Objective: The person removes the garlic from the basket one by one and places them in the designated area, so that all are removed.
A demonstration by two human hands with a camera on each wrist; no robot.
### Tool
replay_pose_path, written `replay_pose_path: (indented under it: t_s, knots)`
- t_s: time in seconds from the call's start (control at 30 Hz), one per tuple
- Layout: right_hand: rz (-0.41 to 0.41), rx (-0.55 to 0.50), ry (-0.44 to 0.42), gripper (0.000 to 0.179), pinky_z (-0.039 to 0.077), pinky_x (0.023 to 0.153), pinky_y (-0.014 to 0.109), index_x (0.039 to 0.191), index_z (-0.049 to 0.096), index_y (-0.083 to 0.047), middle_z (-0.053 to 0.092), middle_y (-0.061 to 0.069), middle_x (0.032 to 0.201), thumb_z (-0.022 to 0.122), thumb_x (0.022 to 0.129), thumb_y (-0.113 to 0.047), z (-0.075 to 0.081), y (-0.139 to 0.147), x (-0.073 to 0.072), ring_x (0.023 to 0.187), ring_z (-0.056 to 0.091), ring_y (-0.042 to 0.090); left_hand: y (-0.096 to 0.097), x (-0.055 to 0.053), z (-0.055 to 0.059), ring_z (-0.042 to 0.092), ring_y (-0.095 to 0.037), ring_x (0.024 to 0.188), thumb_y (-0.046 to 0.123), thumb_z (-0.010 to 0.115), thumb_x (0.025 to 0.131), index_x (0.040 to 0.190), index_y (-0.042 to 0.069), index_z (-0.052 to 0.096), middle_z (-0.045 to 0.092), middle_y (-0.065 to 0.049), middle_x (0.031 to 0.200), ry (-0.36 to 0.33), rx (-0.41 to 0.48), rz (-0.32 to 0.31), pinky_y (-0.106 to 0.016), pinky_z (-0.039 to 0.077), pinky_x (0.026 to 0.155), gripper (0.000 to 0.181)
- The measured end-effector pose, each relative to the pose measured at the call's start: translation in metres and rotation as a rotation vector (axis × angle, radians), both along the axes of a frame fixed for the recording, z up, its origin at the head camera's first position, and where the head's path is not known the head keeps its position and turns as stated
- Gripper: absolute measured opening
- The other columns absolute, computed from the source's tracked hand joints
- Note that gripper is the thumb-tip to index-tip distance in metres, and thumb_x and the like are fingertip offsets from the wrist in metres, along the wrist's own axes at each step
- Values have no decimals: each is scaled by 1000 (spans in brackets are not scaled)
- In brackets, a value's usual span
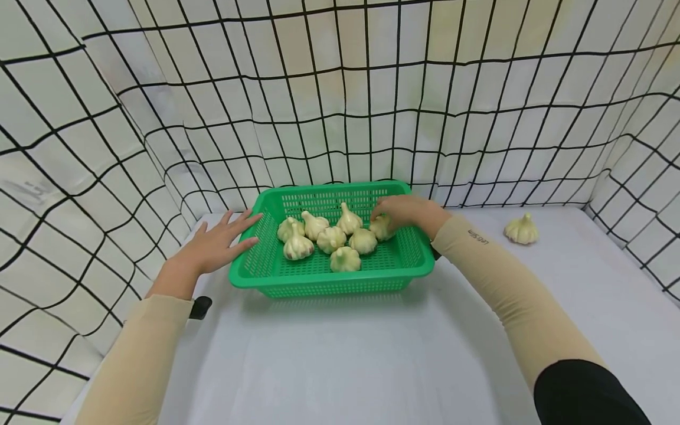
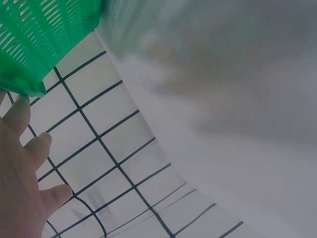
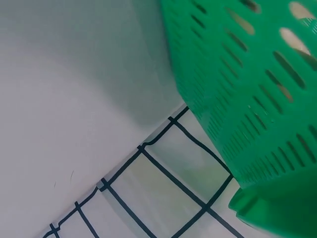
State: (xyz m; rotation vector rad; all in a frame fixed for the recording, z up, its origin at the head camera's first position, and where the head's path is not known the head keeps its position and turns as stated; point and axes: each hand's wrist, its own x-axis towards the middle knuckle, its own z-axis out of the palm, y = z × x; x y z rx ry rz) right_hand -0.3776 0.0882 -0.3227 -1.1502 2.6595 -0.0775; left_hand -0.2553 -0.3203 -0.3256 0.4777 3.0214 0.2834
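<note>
A green plastic basket with slotted walls holds several pale garlic bulbs, some with their stems up. My right hand reaches over the basket's right rim, fingers curled down round a garlic bulb at that end. My left hand is spread at the left rim with straight fingers, fingertips right at the edge. The left wrist view has the same hand beside the basket's underside. In the right wrist view the basket wall hides my right hand.
One more garlic bulb lies on the white table to the right of the basket. Black netting over white sheeting closes off the back and both sides.
</note>
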Motion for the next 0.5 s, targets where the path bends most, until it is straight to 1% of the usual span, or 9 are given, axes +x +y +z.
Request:
replay_pose_path:
  t_s: [0.13,0.23,0.4,0.5]
  knots:
    - [10,17,7,50,46,108,47,136,67,-9,53,18,144,78,88,-2,-3,-1,-1,130,53,36,1,1,1,0,-45,154,58,38,107,166,21,23,9,-10,172,-1,9,-2,-76,-5,113,70]
    - [11,26,7,50,45,108,47,137,66,-9,56,17,144,78,89,-3,-3,-2,0,131,54,35,1,1,1,0,-45,154,58,38,107,166,22,23,9,-10,172,1,8,0,-76,-5,113,70]
    - [-3,40,-17,50,44,109,48,138,64,-10,60,13,143,77,90,-5,-2,-2,0,131,54,33,1,1,1,-1,-44,155,58,38,107,166,22,23,9,-9,172,-2,11,5,-75,-6,113,70]
    - [4,42,-21,49,44,109,49,137,64,-10,60,13,143,78,90,-6,-3,-3,-1,131,54,32,0,1,0,-1,-44,155,58,38,107,166,22,23,9,-9,172,-3,15,6,-76,-6,113,71]
